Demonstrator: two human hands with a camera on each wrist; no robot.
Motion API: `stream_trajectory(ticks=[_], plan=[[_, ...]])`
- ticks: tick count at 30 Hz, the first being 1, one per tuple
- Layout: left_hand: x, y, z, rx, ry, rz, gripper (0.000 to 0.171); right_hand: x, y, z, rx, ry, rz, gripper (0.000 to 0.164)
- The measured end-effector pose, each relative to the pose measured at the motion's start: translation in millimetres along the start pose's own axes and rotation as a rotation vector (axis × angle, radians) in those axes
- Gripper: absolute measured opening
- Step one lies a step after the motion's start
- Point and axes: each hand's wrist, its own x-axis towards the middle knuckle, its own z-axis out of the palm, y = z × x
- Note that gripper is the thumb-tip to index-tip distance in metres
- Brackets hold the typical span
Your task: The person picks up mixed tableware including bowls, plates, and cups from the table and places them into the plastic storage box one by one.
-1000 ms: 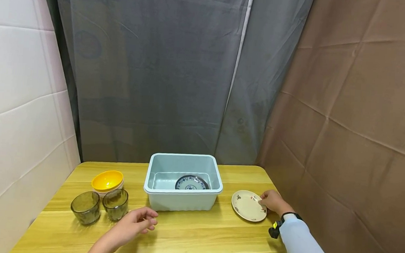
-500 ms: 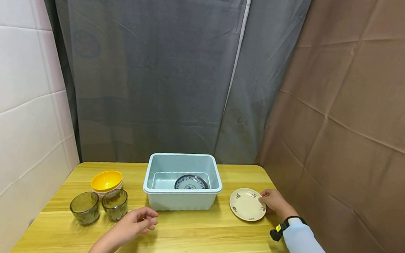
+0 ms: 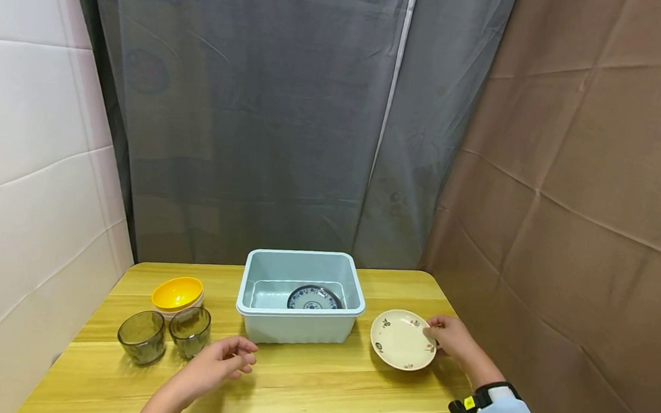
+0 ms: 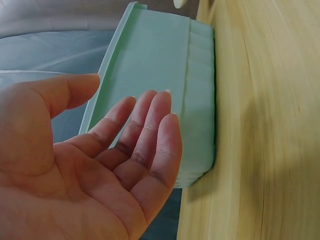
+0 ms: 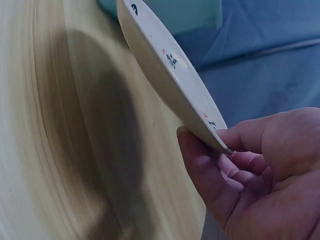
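Note:
My right hand [image 3: 455, 338] pinches the right rim of a cream plate [image 3: 402, 340] with small floral marks. In the right wrist view the plate [image 5: 167, 70] is lifted off the table and tilted, its shadow falling on the wood. Thumb above and fingers below hold its edge. My left hand [image 3: 215, 367] hovers in front of a light blue plastic tub [image 3: 300, 326], fingers loosely bent and holding nothing; the left wrist view shows its bare palm [image 4: 95, 185] beside the tub's wall. Inside the tub lies a plate [image 3: 315, 298] with a blue patterned rim.
Two smoky glass cups [image 3: 142, 339] stand at the left of the wooden table [image 3: 319, 389]. Behind them a yellow bowl [image 3: 177, 293] sits in a paler one. Grey cloth [image 3: 267, 120] hangs at the back, brown cloth [image 3: 582, 184] at the right.
The cream plate, flat on the table earlier, has come up off it in my right hand and shifted slightly left. My left hand stays about where it was.

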Motion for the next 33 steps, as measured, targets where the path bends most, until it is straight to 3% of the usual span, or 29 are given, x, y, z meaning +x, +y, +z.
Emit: stream_trajectory(ticks=[6, 17, 33], plan=[[0.6, 0.7, 0.6, -0.004, 0.004, 0.006, 0.028, -28, -18, 13, 0.029, 0.007, -0.014, 0.024], [2.1, -2.4, 10.6, -0.029, -0.030, 0.017, 0.028, -65, -38, 58, 0.131, -0.040, -0.016, 0.021], [8.7, -1.8, 28.3, -0.087, -0.048, 0.054, 0.030, -84, -61, 121, 0.220, -0.210, -0.093, 0.022]])
